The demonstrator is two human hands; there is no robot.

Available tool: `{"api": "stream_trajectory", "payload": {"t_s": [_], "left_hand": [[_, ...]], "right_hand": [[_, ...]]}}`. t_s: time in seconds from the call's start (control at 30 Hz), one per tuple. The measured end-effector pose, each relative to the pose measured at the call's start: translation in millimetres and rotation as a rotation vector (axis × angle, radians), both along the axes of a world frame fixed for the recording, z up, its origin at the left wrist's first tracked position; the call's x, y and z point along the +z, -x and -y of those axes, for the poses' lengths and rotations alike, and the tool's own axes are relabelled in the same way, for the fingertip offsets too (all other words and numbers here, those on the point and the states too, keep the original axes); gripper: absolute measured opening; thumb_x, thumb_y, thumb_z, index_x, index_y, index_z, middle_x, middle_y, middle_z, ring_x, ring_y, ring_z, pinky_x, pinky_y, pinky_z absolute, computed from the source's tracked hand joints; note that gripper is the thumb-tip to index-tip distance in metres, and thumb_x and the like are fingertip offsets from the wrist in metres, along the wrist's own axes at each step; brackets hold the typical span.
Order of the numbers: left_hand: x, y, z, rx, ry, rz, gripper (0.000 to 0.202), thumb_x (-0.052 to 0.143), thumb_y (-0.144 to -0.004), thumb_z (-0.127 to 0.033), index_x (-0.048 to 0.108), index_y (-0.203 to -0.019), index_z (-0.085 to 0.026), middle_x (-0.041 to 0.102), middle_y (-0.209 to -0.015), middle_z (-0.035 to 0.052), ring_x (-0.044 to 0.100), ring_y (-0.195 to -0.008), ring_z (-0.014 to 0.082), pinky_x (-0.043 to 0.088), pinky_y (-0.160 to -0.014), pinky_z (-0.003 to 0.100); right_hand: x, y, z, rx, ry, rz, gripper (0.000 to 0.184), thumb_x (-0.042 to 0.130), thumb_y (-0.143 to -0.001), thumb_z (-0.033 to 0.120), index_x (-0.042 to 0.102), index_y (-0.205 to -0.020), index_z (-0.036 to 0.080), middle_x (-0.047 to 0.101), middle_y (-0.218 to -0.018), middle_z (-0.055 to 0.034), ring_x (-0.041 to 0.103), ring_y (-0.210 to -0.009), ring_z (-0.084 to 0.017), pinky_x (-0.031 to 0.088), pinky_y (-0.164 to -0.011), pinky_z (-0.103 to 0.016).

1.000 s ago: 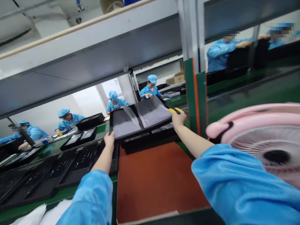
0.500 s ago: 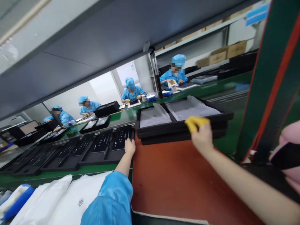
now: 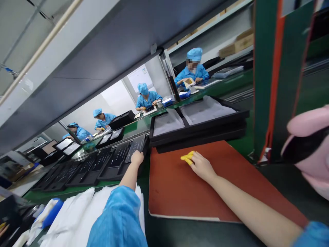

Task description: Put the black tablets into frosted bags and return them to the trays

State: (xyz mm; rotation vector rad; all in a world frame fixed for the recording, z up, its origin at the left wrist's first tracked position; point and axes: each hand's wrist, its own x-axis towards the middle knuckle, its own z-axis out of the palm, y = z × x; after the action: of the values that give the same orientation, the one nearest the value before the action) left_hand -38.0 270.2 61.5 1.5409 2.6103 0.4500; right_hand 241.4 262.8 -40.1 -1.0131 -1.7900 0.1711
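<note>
My left hand (image 3: 137, 157) grips the near edge of a flat black panel (image 3: 136, 145), tilted slightly in the right end of a black foam tray (image 3: 111, 174). Its fingertips are partly hidden. My right hand (image 3: 203, 166), with yellow finger covers on some fingers, hovers over or rests on the reddish-brown mat (image 3: 177, 192). Its fingers stretch forward, and nothing shows in them. Beyond it stands a stack of black trays (image 3: 200, 130), with translucent film sheets (image 3: 205, 111) in the top one.
More black trays with panels line the green bench to the left. White sheets (image 3: 77, 212) and a blue packet (image 3: 52, 212) lie at the front left. A green post with a red stripe (image 3: 276, 79) and a pink object (image 3: 308, 147) stand right. Co-workers (image 3: 147, 97) sit across the line.
My right hand has come away from the tray stack and down over the mat. The panel under my left hand now looks lifted at an angle. The view has shifted to the right.
</note>
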Motion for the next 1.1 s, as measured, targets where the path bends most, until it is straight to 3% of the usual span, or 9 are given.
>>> {"api": "stream_trajectory", "payload": {"t_s": [0.17,0.33,0.47,0.57,0.63,0.73,0.87,0.97,1.1], "left_hand": [[23.9,9.6,92.8,-0.15,-0.006,0.001,0.015,0.053,-0.076,-0.028,0.059,-0.069,-0.016,0.067,-0.081,0.0105,0.062,-0.083,0.0227,0.04,-0.074,0.028],[23.3,9.9,169.4,-0.255,-0.04,-0.003,0.015,0.05,-0.078,-0.025,0.054,-0.065,-0.019,0.061,-0.065,0.0018,0.057,-0.067,0.0164,0.037,-0.064,0.023],[15.2,6.7,203.8,-0.262,-0.038,-0.078,0.013,0.045,-0.08,-0.025,0.054,-0.073,-0.018,0.058,-0.071,0.0014,0.055,-0.07,0.0149,0.037,-0.066,0.023],[14.9,5.3,230.6,-0.319,0.007,-0.117,0.013,0.042,-0.08,-0.024,0.053,-0.08,-0.017,0.059,-0.078,0.0027,0.056,-0.076,0.0151,0.039,-0.071,0.025],[16.5,2.7,251.1,-0.371,0.034,-0.125,0.013,0.042,-0.08,-0.024,0.053,-0.081,-0.018,0.059,-0.079,0.0032,0.056,-0.078,0.0157,0.039,-0.073,0.026],[15.5,-6.6,278.9,-0.409,0.046,-0.129,0.012,0.042,-0.078,-0.023,0.053,-0.078,-0.018,0.059,-0.081,0.0042,0.057,-0.079,0.0167,0.041,-0.074,0.026],[8.4,-9.4,291.9,-0.453,-0.014,0.0,0.017,0.042,-0.079,-0.027,0.057,-0.08,-0.019,0.062,-0.083,0.0044,0.058,-0.082,0.0178,0.042,-0.078,0.028],[5.7,18.5,281.9,-0.287,-0.266,0.161,0.024,0.044,-0.078,-0.034,0.059,-0.09,-0.019,0.064,-0.092,0.0065,0.058,-0.093,0.0208,0.043,-0.085,0.032],[-3.4,69.7,259.9,0.309,-0.587,0.345,0.044,0.052,-0.075,-0.037,0.05,-0.111,-0.014,0.057,-0.109,0.0151,0.053,-0.106,0.026,0.044,-0.087,0.039]], "right_hand": [[8.1,5.3,24.2,0.016,0.045,-0.022,0.031,0.038,-0.084,0.03,0.068,-0.076,0.022,0.063,-0.081,-0.0092,0.058,-0.081,-0.023,0.048,-0.074,-0.035],[12.8,3.9,60.7,0.213,0.275,-0.168,0.022,0.047,-0.078,0.03,0.065,-0.07,0.021,0.061,-0.086,-0.0102,0.054,-0.092,-0.026,0.041,-0.086,-0.04],[15.3,16.4,97.5,0.499,0.796,-0.518,0.014,0.067,-0.061,0.031,0.062,-0.068,0.019,0.062,-0.09,-0.0079,0.051,-0.1,-0.026,0.034,-0.096,-0.04],[14.7,44.2,130.2,0.613,1.033,-0.598,0.027,0.074,-0.05,0.029,0.061,-0.07,0.017,0.064,-0.08,-0.0064,0.058,-0.087,-0.024,0.041,-0.086,-0.04],[15.1,70.2,149.6,0.671,1.174,-0.674,0.03,0.072,-0.055,0.033,0.061,-0.078,0.017,0.064,-0.077,-0.0055,0.061,-0.081,-0.021,0.045,-0.08,-0.041],[21.3,112.0,168.6,0.647,1.33,-0.862,0.029,0.059,-0.068,0.04,0.057,-0.086,0.017,0.063,-0.079,-0.0066,0.063,-0.081,-0.021,0.048,-0.074,-0.043],[35.3,145.9,174.5,0.503,1.342,-1.154,0.022,0.055,-0.071,0.032,0.053,-0.087,0.018,0.063,-0.083,-0.0065,0.061,-0.087,-0.018,0.051,-0.074,-0.033],[37.2,135.5,171.9,0.441,1.292,-1.288,0.016,0.053,-0.069,0.025,0.054,-0.083,0.017,0.064,-0.078,-0.0054,0.062,-0.084,-0.018,0.052,-0.072,-0.029],[19.4,70.6,170.8,0.392,1.208,-1.332,0.014,0.052,-0.067,0.026,0.058,-0.078,0.019,0.067,-0.073,-0.0034,0.063,-0.079,-0.018,0.052,-0.073,-0.03]]}}
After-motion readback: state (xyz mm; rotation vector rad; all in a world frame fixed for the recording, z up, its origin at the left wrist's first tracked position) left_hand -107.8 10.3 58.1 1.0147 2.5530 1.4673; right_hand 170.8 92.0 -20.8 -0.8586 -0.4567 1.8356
